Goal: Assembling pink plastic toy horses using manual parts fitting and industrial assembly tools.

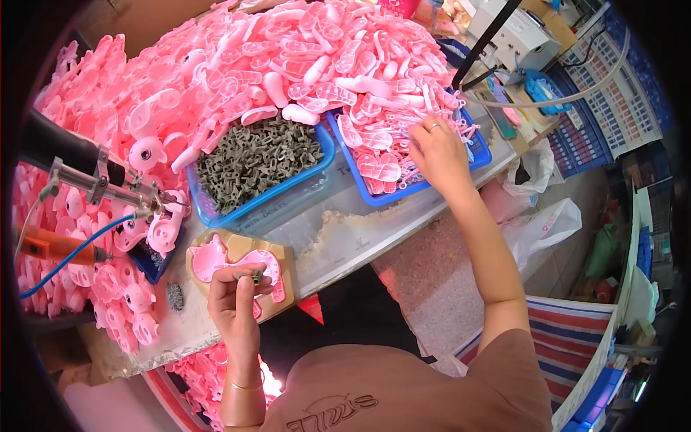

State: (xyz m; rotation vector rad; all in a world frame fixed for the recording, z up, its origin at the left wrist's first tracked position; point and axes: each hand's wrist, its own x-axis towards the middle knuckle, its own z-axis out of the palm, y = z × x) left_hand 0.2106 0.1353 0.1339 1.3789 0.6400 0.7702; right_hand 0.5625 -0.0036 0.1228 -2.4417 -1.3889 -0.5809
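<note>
A bin (pixel 330 150) stands behind the fixture block (pixel 289 265), left of a tray (pixel 385 199).

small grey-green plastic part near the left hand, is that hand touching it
Touching: the head view shows the left hand pinching the small grey-green plastic part between thumb and finger.

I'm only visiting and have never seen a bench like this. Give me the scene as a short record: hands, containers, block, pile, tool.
Left hand: pinches a small grey-green part over the tan block
Right hand: reaches into the blue tray of pink pieces; grip unclear
Tan block: pink shells lie in it
Blue tub: heaped with grey-green parts, left of the tray
Pile: pink plastic, behind tub and tray
Tool: orange, far left
</note>
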